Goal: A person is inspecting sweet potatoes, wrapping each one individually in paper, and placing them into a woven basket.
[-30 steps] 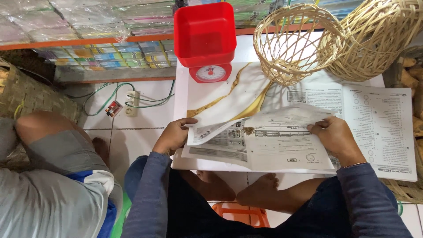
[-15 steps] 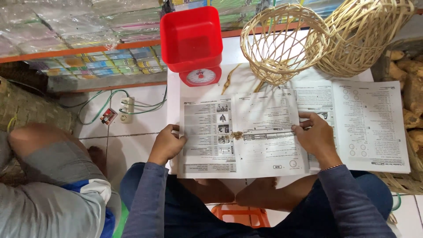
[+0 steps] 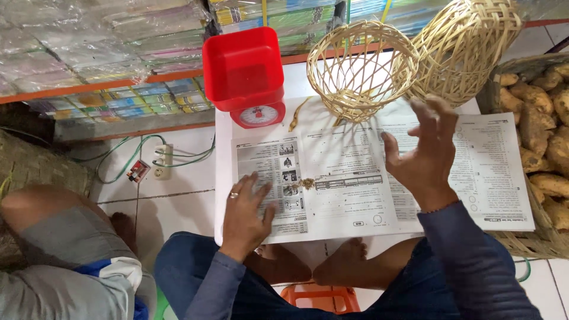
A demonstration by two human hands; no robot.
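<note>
Behind the printed sheet point(image 3: 332, 178), plastic-wrapped packages point(image 3: 89, 41) flank a red scale point(image 3: 246, 74).

The floor point(image 3: 178, 204) is laid with pale square tiles, their dark grout lines plain to see. Along the far side runs a low shelf with an orange edge point(image 3: 106, 89), stacked with flat packets wrapped in clear plastic point(image 3: 89, 41) that catch the light (their contents are too blurred to tell). Under the shelf, a white power strip point(image 3: 162, 162) lies on the tiles, with green cables point(image 3: 124, 155) looping away from it. At the left edge sits something woven and brownish point(image 3: 29, 166). The lighting is even and bright, with soft shadows.
</note>
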